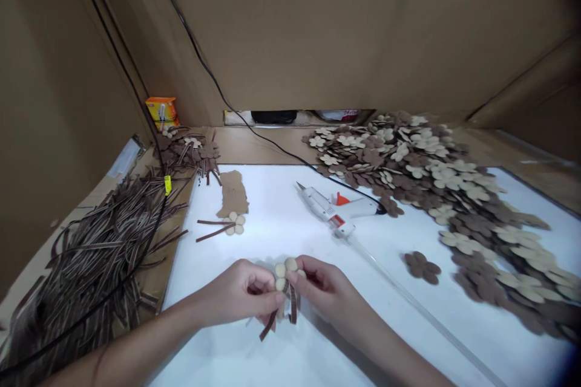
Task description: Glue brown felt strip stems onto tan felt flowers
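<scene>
A cream felt flower [281, 270] with two brown ribbon tails [293, 305] is held over the white board. My left hand [254, 291] pinches its lower left side, close to where the ribbon begins. On the other side, my right hand [320, 284] grips the right petals between thumb and fingers. The ribbon tails hang down between both hands. Just beyond, a second cream flower with ribbon [235, 224] lies by a torn piece of cardboard [233, 192]. A single brown felt flower [422, 267] rests to the right.
A white glue gun [333, 208] with a long clear glue stick [408, 296] lies right of centre, its black cord [204, 66] running up left. Felt flowers [408, 163] heap at right, ribbon strips [104, 248] at left. An orange box [162, 110] stands by the cardboard walls.
</scene>
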`<state>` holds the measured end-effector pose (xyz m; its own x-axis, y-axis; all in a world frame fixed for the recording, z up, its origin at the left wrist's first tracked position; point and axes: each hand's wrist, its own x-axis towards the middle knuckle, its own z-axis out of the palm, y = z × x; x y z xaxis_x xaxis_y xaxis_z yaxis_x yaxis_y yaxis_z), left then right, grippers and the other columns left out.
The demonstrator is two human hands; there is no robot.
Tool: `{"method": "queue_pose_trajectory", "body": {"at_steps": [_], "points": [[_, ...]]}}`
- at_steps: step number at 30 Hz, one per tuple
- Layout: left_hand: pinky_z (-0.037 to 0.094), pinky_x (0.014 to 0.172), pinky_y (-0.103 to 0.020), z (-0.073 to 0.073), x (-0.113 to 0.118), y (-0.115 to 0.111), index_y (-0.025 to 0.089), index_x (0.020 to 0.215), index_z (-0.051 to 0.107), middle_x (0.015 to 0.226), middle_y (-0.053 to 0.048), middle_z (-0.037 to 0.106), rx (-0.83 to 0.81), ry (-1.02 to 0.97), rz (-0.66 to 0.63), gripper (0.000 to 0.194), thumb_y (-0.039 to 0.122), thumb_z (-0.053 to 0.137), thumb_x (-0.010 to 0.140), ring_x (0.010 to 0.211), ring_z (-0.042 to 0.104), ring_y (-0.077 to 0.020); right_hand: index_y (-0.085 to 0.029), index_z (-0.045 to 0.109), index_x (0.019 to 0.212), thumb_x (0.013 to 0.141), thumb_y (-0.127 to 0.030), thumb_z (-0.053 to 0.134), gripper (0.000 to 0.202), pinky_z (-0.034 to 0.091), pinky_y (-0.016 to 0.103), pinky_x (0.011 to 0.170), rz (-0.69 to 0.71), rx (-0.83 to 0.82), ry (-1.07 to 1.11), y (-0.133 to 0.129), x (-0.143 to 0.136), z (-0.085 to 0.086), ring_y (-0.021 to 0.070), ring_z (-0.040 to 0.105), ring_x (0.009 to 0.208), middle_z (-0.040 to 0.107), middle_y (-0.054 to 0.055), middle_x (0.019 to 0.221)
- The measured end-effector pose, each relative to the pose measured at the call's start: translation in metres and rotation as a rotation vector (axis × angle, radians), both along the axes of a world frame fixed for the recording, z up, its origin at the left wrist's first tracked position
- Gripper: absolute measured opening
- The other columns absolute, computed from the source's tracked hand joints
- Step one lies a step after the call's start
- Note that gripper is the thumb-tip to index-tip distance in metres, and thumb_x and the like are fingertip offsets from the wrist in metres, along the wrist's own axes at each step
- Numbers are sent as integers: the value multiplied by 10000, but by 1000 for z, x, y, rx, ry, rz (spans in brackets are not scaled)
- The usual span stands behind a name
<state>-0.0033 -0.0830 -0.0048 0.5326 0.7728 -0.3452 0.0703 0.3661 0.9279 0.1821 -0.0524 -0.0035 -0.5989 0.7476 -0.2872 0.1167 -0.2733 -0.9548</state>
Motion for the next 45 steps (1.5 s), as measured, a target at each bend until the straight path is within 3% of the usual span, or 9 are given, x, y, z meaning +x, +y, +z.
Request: {"method": "queue_pose_trajectory", "body": {"at_steps": [9,12,18,23,27,31,35,40,45], "points": [[396,485,-171,-2,3,-2,104,724,588,628,-41,606,26,20,74,380,469,515,804,522,516,-80,-164,485,638,706,-464,654,351,367,244,570,-10,-37,89,3,0,-2,121,482,596,505,-22,621],[380,440,-160,-6,5,0,104,778,597,624,-30,596,13,1,92,385,483,532,789,483,508,-71,-172,484,679,765,-492,578,344,396,260,575,32,-43,116,1,-2,-1,137,517,590,523,-16,612],[401,434,-170,-7,7,3,91,758,626,603,-42,606,-51,-26,228,442,524,535,768,443,510,-72,-175,482,659,893,-421,408,348,376,236,624,-23,149,-8,2,0,6,106,451,595,485,-26,615],[414,450,-183,-8,6,0,96,658,588,581,-43,594,-34,4,224,458,535,522,770,458,523,-85,-168,511,776,812,-429,551,267,373,241,589,-3,35,24,0,-1,2,119,473,615,489,-25,640],[422,487,-189,-7,6,-3,115,659,550,535,-5,531,55,34,201,441,515,457,819,482,517,-88,-161,507,755,815,-441,540,288,356,234,554,-14,17,10,-1,-1,-4,103,436,585,434,-38,621],[420,469,-181,-6,9,-5,147,702,486,536,33,488,70,45,256,333,464,544,786,471,498,-78,-161,503,723,766,-433,604,294,340,219,525,-20,3,-6,-2,-1,-2,90,389,564,389,-54,605],[408,463,-170,-7,11,-6,152,677,462,543,43,473,76,24,283,326,445,557,783,467,491,-66,-165,510,749,783,-457,572,300,350,234,531,22,-11,-28,-3,0,1,105,435,567,419,-44,616],[406,448,-187,-2,10,-2,142,681,481,508,28,503,23,-25,327,343,462,560,776,438,489,-72,-175,502,716,857,-442,460,305,332,237,565,39,136,-134,-3,0,5,115,425,613,461,-22,635],[404,468,-198,4,10,-3,146,650,468,506,32,481,52,-21,398,357,467,568,769,452,472,-71,-191,583,709,837,-332,507,205,362,249,611,165,384,-279,-6,-6,13,148,480,687,536,7,690]]}}
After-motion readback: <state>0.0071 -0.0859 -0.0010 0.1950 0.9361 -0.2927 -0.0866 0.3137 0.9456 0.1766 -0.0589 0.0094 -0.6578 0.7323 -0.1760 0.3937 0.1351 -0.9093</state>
